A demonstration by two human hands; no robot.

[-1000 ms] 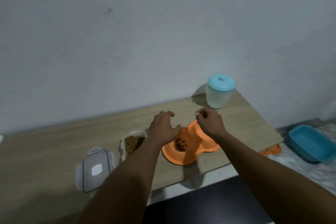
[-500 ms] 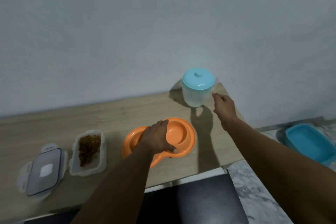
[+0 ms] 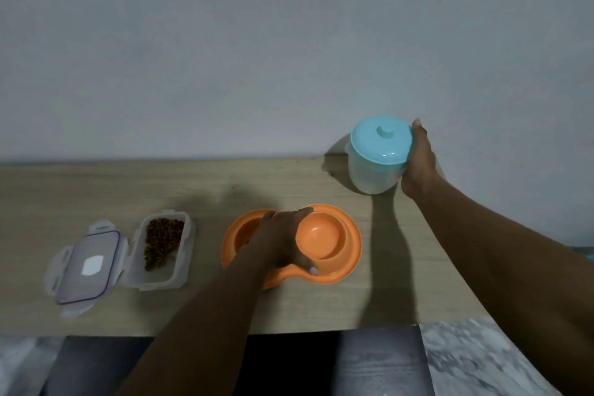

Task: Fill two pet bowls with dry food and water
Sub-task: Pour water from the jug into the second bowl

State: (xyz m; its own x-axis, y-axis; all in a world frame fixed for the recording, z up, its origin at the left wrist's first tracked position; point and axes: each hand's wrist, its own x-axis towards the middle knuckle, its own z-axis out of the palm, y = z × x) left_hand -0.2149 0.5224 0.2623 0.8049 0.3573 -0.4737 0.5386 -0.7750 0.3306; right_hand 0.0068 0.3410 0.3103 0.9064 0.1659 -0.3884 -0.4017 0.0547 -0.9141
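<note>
An orange double pet bowl (image 3: 348,243) lies on the wooden table (image 3: 96,190). Its right well is empty; my left hand (image 3: 279,243) covers most of the left well and grips the bowl's middle, thumb on the near rim. A translucent jug with a light blue lid (image 3: 379,145) stands at the back right by the wall, and my right hand (image 3: 419,161) is wrapped around its right side. A clear food box (image 3: 162,247) holding brown dry food sits open to the left of the bowl.
The box's clip lid (image 3: 85,262) lies flat at the far left. A grey wall rises right behind the table. Dark floor and marbled tile (image 3: 466,360) show below the table's near edge.
My right hand has reached back from the bowl to the jug and closed on its side. My left hand has stayed on the double bowl. The view has shifted right.
</note>
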